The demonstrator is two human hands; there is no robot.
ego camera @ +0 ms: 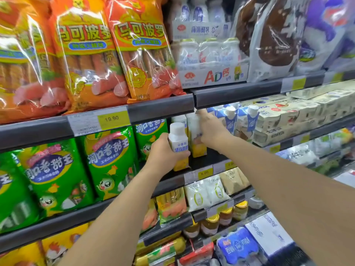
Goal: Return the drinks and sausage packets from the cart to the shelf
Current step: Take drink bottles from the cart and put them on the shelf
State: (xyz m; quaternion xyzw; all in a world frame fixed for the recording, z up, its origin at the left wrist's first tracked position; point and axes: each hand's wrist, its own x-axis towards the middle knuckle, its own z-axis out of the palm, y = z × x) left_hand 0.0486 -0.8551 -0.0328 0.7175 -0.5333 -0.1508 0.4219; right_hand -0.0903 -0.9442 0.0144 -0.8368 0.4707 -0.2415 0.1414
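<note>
My left hand [163,152] grips a white-and-yellow drink bottle [178,139] with a white cap, held upright at the front edge of the middle shelf [203,162]. Just to its right, my right hand [211,129] is wrapped around a second, similar drink bottle [194,131] standing further back on that shelf. Orange sausage packets [142,48] fill the top shelf at left. Green sausage packets [109,160] stand on the middle shelf left of the bottles. The cart is out of view.
White-and-blue cartons [230,116] and cream boxed multipacks [284,116] sit right of the bottles. Bottle multipacks [209,60] and bagged goods [276,35] are above. Lower shelves hold pouches [207,192], jars [211,223] and blue packs [238,244]. Yellow price tags [113,119] line the shelf rails.
</note>
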